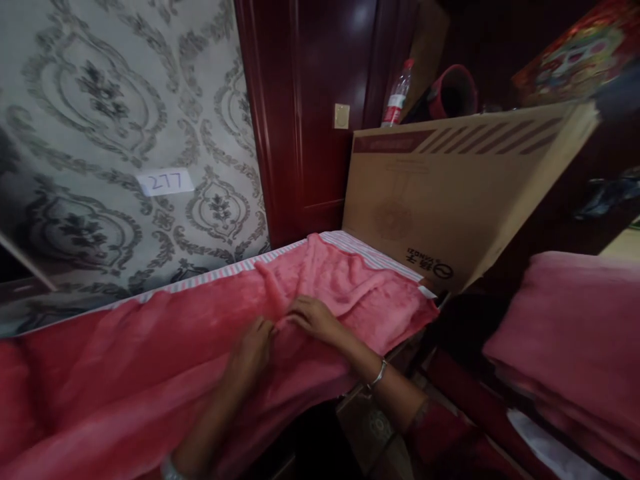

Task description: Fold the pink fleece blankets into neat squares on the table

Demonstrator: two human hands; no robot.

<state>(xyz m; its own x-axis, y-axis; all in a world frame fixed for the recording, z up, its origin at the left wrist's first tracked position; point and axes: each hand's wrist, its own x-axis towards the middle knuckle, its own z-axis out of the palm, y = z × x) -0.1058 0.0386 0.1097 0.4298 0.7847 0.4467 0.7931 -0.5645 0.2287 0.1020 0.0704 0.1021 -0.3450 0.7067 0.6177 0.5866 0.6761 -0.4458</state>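
Observation:
A pink fleece blanket is spread over a bed with a striped sheet showing at its far edge. My left hand and my right hand rest close together on the blanket near its middle. Both pinch a raised ridge of the fabric that runs away from me. My right wrist wears a thin bracelet.
A large flat cardboard box leans at the bed's far end. Behind it stand a plastic bottle and a dark red wooden door. Patterned wallpaper with a label reading 277 lines the left. Folded pink bedding lies at right.

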